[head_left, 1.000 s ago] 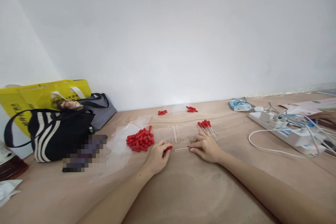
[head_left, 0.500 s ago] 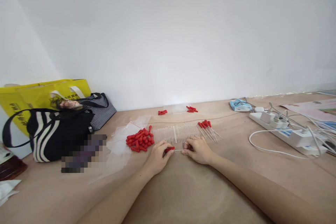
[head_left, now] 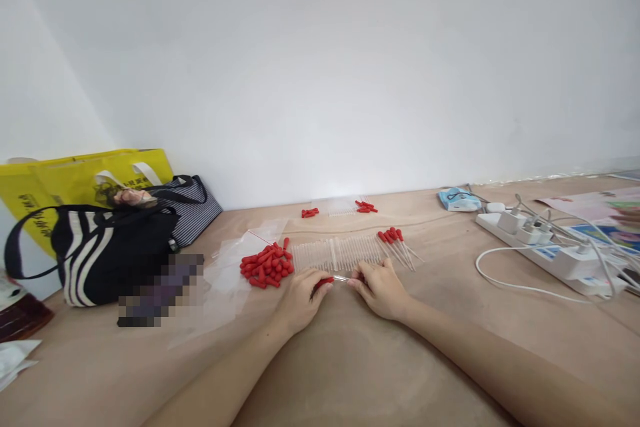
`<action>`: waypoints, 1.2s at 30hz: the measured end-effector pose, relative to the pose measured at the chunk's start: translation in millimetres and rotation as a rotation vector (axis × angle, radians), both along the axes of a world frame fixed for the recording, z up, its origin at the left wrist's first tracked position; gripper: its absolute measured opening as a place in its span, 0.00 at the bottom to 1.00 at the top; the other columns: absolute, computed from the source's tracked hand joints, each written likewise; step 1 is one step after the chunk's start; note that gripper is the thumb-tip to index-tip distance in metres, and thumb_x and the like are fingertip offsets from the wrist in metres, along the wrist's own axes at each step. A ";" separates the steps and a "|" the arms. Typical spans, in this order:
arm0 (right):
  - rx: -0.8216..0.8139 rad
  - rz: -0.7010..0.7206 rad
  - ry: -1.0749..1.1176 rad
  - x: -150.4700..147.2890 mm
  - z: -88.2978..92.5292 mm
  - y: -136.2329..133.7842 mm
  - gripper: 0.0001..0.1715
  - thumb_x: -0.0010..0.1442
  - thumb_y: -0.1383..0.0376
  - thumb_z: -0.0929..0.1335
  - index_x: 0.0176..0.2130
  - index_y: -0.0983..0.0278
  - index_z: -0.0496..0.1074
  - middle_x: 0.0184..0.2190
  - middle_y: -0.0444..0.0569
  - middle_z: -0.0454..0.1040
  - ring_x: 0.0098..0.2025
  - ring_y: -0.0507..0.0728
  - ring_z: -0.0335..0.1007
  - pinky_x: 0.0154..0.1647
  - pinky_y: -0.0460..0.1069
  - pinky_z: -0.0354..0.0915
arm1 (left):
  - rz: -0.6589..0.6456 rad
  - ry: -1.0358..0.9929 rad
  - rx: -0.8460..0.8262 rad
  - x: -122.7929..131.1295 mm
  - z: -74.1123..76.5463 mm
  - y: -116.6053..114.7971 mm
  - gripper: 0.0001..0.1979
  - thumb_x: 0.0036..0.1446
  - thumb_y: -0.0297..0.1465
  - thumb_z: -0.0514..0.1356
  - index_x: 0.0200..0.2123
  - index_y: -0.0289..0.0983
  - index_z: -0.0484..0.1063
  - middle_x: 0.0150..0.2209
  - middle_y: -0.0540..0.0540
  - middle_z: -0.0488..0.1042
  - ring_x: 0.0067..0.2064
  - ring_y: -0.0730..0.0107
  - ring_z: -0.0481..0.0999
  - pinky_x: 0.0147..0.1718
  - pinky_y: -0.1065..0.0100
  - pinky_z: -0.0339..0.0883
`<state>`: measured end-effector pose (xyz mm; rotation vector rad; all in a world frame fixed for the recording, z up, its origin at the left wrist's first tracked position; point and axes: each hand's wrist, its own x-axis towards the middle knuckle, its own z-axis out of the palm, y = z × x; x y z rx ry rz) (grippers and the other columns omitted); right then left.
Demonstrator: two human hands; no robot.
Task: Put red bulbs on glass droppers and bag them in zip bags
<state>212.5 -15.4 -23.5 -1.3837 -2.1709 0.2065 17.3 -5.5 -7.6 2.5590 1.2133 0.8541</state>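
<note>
Red bulb (head_left: pixel 323 282) met clear tube (head_left: pixel 341 278) just nearside of the tube row (head_left: pixel 335 254), our left hand (head_left: pixel 303 297) pinching bulb, right hand (head_left: pixel 381 288) gripping tube. Bulb pile (head_left: pixel 267 265) bounded the row's left edge, capped tubes (head_left: pixel 393 235) its right; we had tabletop (head_left: pixel 350 360) room nearside.

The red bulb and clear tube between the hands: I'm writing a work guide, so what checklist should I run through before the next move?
1. Left hand grips the red bulb: ok.
2. Right hand holds the clear tube: ok.
3. Tube seated fully in the bulb: cannot tell; too small, and fingers cover part.
4. Pile of red bulbs near the left hand: ok, just beyond it.
5. Red-topped tubes lying parallel: not ok, they fan out.
6. White cable apart from the right hand: ok, it lies further right.
</note>
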 end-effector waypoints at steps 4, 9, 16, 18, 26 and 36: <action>-0.013 0.085 0.006 -0.2 3.2 -3.6 0.07 0.59 0.62 0.59 0.32 0.63 0.62 0.27 0.43 0.72 0.30 0.51 0.65 0.37 0.48 0.45 | -0.015 -0.036 0.005 1.2 1.3 -0.7 0.08 0.57 0.32 0.51 0.33 0.38 0.69 0.33 0.49 0.74 0.36 0.68 0.71 0.36 0.67 0.63; 0.026 0.152 0.054 -1.1 3.0 -6.8 0.06 0.59 0.64 0.59 0.31 0.63 0.62 0.25 0.43 0.71 0.26 0.50 0.63 0.36 0.48 0.47 | -0.040 -0.074 -0.021 2.1 4.4 -1.8 0.08 0.57 0.31 0.50 0.32 0.37 0.68 0.30 0.49 0.72 0.33 0.69 0.71 0.33 0.69 0.63; 0.079 0.224 0.049 2.7 0.6 -3.4 0.09 0.58 0.64 0.60 0.28 0.64 0.62 0.23 0.42 0.69 0.24 0.49 0.60 0.36 0.47 0.46 | -0.089 -0.056 -0.030 0.9 5.1 -4.0 0.08 0.57 0.30 0.50 0.30 0.36 0.68 0.28 0.49 0.70 0.31 0.71 0.69 0.31 0.71 0.62; 0.095 0.245 0.015 4.9 1.3 -1.0 0.11 0.59 0.63 0.59 0.28 0.64 0.63 0.24 0.43 0.70 0.24 0.49 0.60 0.36 0.48 0.46 | -0.102 -0.043 -0.021 0.5 4.3 -4.6 0.09 0.57 0.30 0.50 0.30 0.36 0.67 0.28 0.49 0.70 0.32 0.70 0.69 0.32 0.70 0.62; 0.162 0.295 -0.116 10.6 4.6 3.3 0.11 0.59 0.63 0.59 0.28 0.64 0.65 0.27 0.43 0.73 0.26 0.49 0.62 0.36 0.49 0.43 | -0.160 0.067 0.055 2.0 2.4 -7.0 0.10 0.58 0.30 0.49 0.28 0.36 0.67 0.28 0.48 0.71 0.34 0.67 0.68 0.37 0.65 0.60; 0.201 0.281 -0.165 6.9 4.1 -2.8 0.16 0.61 0.64 0.56 0.32 0.63 0.69 0.26 0.46 0.72 0.27 0.51 0.61 0.34 0.49 0.42 | -0.185 0.094 0.116 3.1 -2.2 -7.2 0.11 0.59 0.31 0.48 0.29 0.36 0.67 0.29 0.46 0.70 0.33 0.67 0.67 0.36 0.65 0.60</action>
